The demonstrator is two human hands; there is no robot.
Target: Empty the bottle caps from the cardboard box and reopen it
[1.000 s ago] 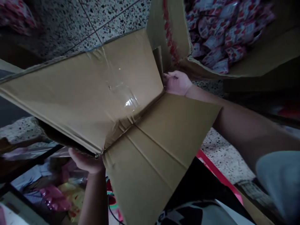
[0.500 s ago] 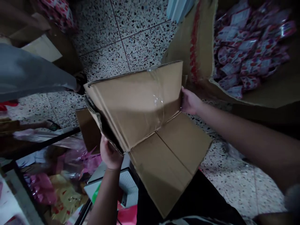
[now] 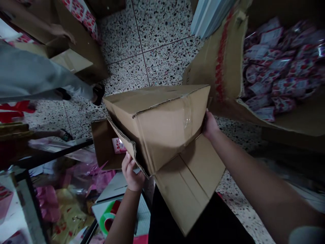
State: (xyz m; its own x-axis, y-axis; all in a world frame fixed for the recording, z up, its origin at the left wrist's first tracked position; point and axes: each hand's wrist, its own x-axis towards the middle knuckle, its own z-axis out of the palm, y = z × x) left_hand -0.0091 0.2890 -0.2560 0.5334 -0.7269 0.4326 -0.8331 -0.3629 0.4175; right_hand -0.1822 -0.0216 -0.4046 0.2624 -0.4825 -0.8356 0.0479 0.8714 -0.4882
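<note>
I hold a brown cardboard box [image 3: 162, 125] tipped on its side above the speckled floor. Clear tape runs over its upper right edge. My left hand [image 3: 132, 173] grips the torn open edge at the box's lower left. My right hand [image 3: 210, 125] grips the box's right end, fingers partly hidden behind it. One loose flap [image 3: 189, 184] hangs down toward my lap. Inside the open left end a small pink-and-white packet [image 3: 118, 145] shows.
A large open carton [image 3: 223, 64] full of red-and-white packets [image 3: 276, 71] stands at the right. Another person's leg [image 3: 38, 81] and hand [image 3: 59, 31] are at the upper left, by a second carton [image 3: 76, 61]. Pink and yellow bags [image 3: 63, 206] lie at the lower left.
The box has swung away from me and turned, so its top face and open left end now show. Both hands stayed on it; the view moved back.
</note>
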